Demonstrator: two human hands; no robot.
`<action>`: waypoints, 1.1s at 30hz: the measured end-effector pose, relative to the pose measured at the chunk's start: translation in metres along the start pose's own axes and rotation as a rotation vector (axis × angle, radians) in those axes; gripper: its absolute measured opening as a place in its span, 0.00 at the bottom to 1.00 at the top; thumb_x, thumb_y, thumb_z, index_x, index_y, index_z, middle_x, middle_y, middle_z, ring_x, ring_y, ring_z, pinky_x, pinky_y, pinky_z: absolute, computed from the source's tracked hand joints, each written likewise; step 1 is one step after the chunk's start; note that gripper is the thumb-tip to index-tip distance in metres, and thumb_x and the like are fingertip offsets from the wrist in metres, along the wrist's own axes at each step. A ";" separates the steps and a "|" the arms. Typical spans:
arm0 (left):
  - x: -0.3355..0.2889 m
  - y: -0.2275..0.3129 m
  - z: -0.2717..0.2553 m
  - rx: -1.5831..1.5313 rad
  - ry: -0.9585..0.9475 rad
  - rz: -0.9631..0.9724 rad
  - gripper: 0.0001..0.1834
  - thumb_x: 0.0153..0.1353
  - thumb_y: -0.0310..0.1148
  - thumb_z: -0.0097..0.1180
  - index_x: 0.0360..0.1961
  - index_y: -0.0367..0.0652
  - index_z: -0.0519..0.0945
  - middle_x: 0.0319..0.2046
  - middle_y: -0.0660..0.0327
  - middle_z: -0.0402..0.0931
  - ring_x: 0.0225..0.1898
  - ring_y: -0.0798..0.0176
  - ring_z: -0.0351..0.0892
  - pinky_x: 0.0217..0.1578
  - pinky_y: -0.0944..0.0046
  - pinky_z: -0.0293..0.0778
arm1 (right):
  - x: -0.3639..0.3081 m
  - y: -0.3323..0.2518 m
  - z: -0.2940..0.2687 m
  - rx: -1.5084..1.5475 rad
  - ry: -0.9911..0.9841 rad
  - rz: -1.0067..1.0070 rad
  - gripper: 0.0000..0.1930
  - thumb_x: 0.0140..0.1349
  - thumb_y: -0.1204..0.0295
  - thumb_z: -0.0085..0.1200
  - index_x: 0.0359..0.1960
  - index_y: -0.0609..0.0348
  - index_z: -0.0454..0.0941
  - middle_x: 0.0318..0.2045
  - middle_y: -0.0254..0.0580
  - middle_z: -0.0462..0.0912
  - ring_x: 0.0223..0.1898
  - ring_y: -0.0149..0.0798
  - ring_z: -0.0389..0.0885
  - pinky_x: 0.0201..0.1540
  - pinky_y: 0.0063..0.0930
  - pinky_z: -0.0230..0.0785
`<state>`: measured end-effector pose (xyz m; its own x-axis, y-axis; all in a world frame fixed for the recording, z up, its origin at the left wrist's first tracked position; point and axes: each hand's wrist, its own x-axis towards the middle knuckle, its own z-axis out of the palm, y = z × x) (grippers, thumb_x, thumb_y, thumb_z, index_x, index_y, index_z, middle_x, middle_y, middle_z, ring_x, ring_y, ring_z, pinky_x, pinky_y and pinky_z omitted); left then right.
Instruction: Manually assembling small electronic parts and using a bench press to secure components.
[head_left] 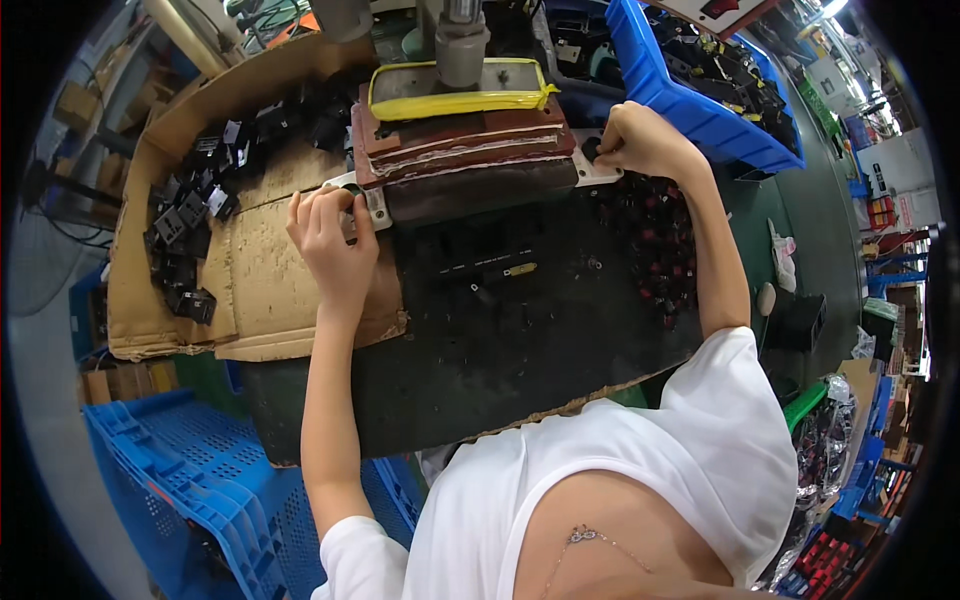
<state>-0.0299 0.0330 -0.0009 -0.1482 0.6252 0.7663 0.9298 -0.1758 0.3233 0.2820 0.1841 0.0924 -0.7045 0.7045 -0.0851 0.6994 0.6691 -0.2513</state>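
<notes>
A bench press stands at the far middle, its pressing plate (460, 95) edged in yellow over a reddish-brown layered block (465, 150) and a dark front (485, 192). Pale metal brackets with dark round buttons flank it. On the left bracket (377, 207) rests my left hand (335, 235), fingers curled at a button that they partly hide. My right hand (645, 140) is closed with its fingertips on the right button (590, 150). Nearer, on the black mat (470, 350), lie a small yellowish piece (520, 269) and a small dark part (483, 292).
A cut-open cardboard box (280, 290) with several black plastic parts (185, 220) sits at left. Many dark red and black pieces (655, 240) are heaped on the right. A blue bin (720, 110) of black parts stands far right; a blue crate (200, 480) is low at left.
</notes>
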 end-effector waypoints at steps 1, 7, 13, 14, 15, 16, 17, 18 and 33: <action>0.000 0.000 0.000 -0.004 -0.002 -0.003 0.04 0.51 0.26 0.55 0.28 0.41 0.72 0.29 0.61 0.73 0.39 0.57 0.72 0.55 0.53 0.58 | 0.000 -0.002 0.000 0.007 -0.007 0.014 0.09 0.38 0.78 0.62 0.23 0.70 0.78 0.18 0.54 0.77 0.21 0.45 0.77 0.25 0.30 0.67; 0.000 0.006 -0.006 -0.176 0.022 -0.194 0.05 0.53 0.26 0.54 0.32 0.40 0.74 0.32 0.60 0.75 0.40 0.58 0.72 0.53 0.57 0.60 | 0.003 -0.001 0.000 0.001 -0.035 0.022 0.09 0.38 0.79 0.61 0.24 0.69 0.78 0.18 0.53 0.76 0.20 0.44 0.78 0.24 0.29 0.67; 0.000 0.010 -0.008 -0.375 0.156 -0.338 0.12 0.56 0.26 0.52 0.42 0.38 0.72 0.39 0.58 0.72 0.45 0.58 0.70 0.51 0.61 0.61 | 0.003 -0.002 0.002 -0.018 -0.052 0.054 0.09 0.37 0.79 0.61 0.24 0.69 0.78 0.19 0.52 0.77 0.21 0.44 0.78 0.25 0.29 0.68; 0.001 0.010 -0.008 -0.355 0.165 -0.332 0.11 0.56 0.25 0.51 0.42 0.38 0.72 0.40 0.58 0.73 0.45 0.60 0.70 0.51 0.62 0.61 | 0.001 -0.002 0.004 -0.029 -0.022 0.066 0.08 0.39 0.78 0.60 0.24 0.68 0.79 0.19 0.52 0.77 0.22 0.45 0.78 0.26 0.30 0.68; 0.001 0.011 -0.009 -0.335 0.174 -0.325 0.11 0.57 0.24 0.51 0.42 0.37 0.71 0.40 0.58 0.73 0.46 0.62 0.70 0.52 0.63 0.61 | -0.001 -0.002 0.004 -0.040 0.010 0.078 0.07 0.40 0.77 0.59 0.24 0.66 0.79 0.20 0.51 0.78 0.23 0.46 0.78 0.27 0.31 0.68; 0.001 0.010 -0.010 -0.333 0.174 -0.325 0.11 0.57 0.24 0.51 0.42 0.37 0.71 0.40 0.58 0.73 0.46 0.62 0.70 0.52 0.63 0.61 | -0.003 -0.007 0.005 -0.039 0.010 0.076 0.07 0.40 0.77 0.59 0.24 0.66 0.79 0.20 0.51 0.78 0.23 0.46 0.78 0.27 0.31 0.68; 0.000 0.010 -0.009 -0.340 0.169 -0.327 0.11 0.57 0.24 0.51 0.42 0.37 0.71 0.40 0.58 0.73 0.46 0.62 0.70 0.52 0.63 0.61 | -0.008 -0.014 0.006 -0.094 0.065 0.098 0.06 0.41 0.76 0.59 0.24 0.65 0.80 0.20 0.51 0.78 0.24 0.47 0.78 0.27 0.32 0.68; -0.001 0.011 -0.010 -0.347 0.164 -0.327 0.11 0.57 0.24 0.51 0.42 0.37 0.71 0.40 0.58 0.73 0.45 0.62 0.70 0.52 0.63 0.61 | -0.012 -0.021 0.007 -0.149 0.120 0.121 0.06 0.43 0.75 0.58 0.24 0.63 0.81 0.20 0.50 0.78 0.25 0.47 0.77 0.28 0.33 0.69; -0.007 0.024 -0.007 -0.295 0.124 -0.152 0.13 0.53 0.22 0.51 0.41 0.39 0.71 0.37 0.57 0.73 0.42 0.55 0.68 0.47 0.60 0.60 | 0.047 -0.072 0.036 -0.014 0.798 -0.409 0.17 0.53 0.62 0.58 0.43 0.57 0.77 0.41 0.44 0.77 0.40 0.44 0.76 0.43 0.33 0.69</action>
<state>-0.0089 0.0194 0.0054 -0.3344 0.5669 0.7529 0.7593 -0.3113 0.5715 0.1940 0.1609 0.0721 -0.6095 0.3617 0.7055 0.4168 0.9031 -0.1029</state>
